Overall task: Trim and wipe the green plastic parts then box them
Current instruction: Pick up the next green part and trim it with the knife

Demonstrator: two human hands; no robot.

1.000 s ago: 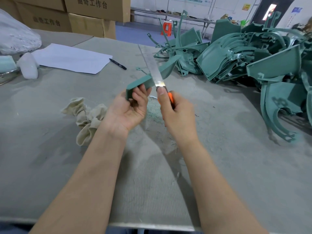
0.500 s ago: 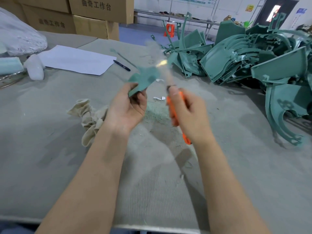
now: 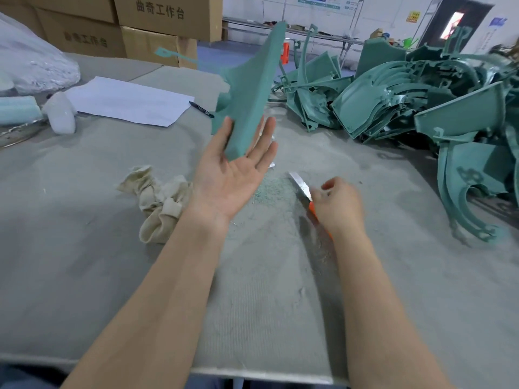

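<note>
My left hand [image 3: 230,181] is palm up with straight fingers. A green plastic part [image 3: 250,88] stands tall on its fingertips, tilted up and to the right, with no finger curled round it. My right hand [image 3: 337,206] is low over the table and grips a knife [image 3: 300,183] by its orange handle, blade pointing up-left, apart from the part. A heap of green plastic parts [image 3: 407,99] fills the table's far right. A crumpled beige cloth [image 3: 157,197] lies left of my left wrist.
Green shavings [image 3: 269,192] are scattered on the table between my hands. A white sheet of paper [image 3: 129,101] and a black pen [image 3: 200,108] lie at the back left. Cardboard boxes [image 3: 168,15] and a white plastic bag [image 3: 31,66] stand behind.
My left hand has let go its grip and opened, and the part has swung upright on it. My right hand has dropped the knife away from the part toward the table.
</note>
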